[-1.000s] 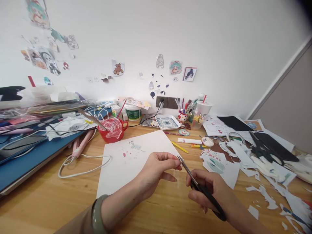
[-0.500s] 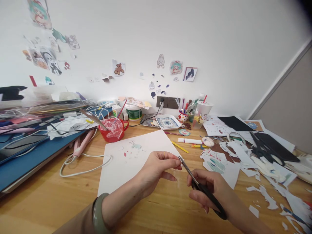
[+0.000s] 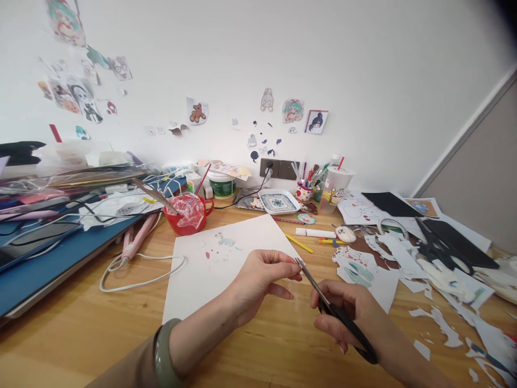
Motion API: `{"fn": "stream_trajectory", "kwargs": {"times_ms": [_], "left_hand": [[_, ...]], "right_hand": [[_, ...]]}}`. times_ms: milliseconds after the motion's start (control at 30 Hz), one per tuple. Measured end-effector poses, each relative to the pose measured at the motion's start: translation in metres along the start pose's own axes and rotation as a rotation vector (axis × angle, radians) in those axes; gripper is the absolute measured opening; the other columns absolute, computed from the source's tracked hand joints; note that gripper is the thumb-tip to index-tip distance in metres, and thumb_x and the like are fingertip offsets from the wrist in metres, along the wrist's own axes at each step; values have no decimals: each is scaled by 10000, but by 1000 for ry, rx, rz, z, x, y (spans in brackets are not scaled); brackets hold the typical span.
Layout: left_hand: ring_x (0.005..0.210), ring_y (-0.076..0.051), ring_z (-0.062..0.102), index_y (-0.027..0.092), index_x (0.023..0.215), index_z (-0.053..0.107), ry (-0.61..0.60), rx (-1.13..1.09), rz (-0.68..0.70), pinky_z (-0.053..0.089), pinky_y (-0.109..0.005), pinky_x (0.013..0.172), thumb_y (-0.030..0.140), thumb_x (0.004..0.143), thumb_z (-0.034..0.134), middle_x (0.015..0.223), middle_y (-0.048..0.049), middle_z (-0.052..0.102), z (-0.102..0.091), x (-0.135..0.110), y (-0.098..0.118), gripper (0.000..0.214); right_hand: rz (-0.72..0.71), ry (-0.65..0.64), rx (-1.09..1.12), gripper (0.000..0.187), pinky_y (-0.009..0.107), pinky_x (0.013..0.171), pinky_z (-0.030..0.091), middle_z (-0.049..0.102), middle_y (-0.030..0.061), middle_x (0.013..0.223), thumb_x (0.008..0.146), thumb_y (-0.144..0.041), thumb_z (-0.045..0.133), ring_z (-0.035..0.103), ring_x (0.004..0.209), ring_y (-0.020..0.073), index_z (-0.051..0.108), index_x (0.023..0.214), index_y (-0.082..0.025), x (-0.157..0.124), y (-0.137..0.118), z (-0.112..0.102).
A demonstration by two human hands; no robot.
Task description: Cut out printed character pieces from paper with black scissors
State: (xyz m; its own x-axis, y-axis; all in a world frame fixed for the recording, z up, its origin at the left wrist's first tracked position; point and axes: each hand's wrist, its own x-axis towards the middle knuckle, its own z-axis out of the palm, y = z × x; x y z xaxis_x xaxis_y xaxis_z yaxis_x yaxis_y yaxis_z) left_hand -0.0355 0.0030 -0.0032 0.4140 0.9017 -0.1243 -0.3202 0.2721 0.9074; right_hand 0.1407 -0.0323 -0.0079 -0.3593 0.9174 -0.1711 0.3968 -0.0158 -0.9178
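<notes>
My right hand (image 3: 347,310) is wrapped round the black handles of a pair of scissors (image 3: 319,291), whose blades point up and left. The blade tips meet the fingertips of my left hand (image 3: 266,280), which are pinched together. Whatever lies in that pinch is too small to make out. A ring is on one finger and a green bangle (image 3: 163,350) circles the left wrist. Behind and partly under the left forearm lies a white sheet of paper (image 3: 194,291). On it rest several small coloured cutouts (image 3: 226,242).
A red mug (image 3: 186,214) with a blade-like tool leaning in it stands behind the paper. Paper scraps (image 3: 440,326), cut sheets and a second pair of scissors (image 3: 442,250) cover the right side. A blue board (image 3: 68,248) with cables lies left. A patterned tray (image 3: 278,202) sits near the wall.
Both hands and the scissors hold almost the same pose. The whole view has shifted very slightly.
</notes>
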Motion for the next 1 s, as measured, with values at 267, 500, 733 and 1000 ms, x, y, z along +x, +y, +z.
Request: {"fn": "stream_trajectory", "kwargs": {"times_ms": [267, 500, 733, 1000], "left_hand": [[672, -119, 543, 122, 649, 633, -1, -6, 6, 462, -155, 458, 189, 635, 680, 651, -30, 580, 0, 1, 0, 83], [680, -123, 536, 124, 653, 632, -3, -10, 7, 464, -161, 463, 199, 632, 683, 656, -33, 582, 0, 2, 0, 93], [689, -128, 532, 131, 659, 626, -12, 7, 14, 464, -173, 477, 206, 633, 675, 662, -27, 573, 0, -1, 1, 93], [680, -128, 538, 130, 654, 632, 30, 59, 17, 456, -182, 489, 219, 634, 669, 655, -28, 580, 1, 1, 2, 98]], "right_hand": [[6, 11, 5, 147, 147, 357, 345, 439, -87, 503, 702, -270, 614, 374, 388, 50, 500, 726, -181, -1, -1, 1], [-1, -12, 34, 166, 153, 363, 395, 451, -84, 521, 694, -283, 616, 398, 392, 55, 493, 750, -186, 0, 0, 0], [3, 6, 18, 166, 161, 363, 378, 459, -81, 498, 692, -293, 613, 398, 374, 56, 502, 744, -181, -2, 0, 1], [25, 32, -50, 180, 175, 388, 380, 460, -73, 516, 696, -306, 623, 399, 406, 67, 517, 766, -179, 0, -3, 0]]}}
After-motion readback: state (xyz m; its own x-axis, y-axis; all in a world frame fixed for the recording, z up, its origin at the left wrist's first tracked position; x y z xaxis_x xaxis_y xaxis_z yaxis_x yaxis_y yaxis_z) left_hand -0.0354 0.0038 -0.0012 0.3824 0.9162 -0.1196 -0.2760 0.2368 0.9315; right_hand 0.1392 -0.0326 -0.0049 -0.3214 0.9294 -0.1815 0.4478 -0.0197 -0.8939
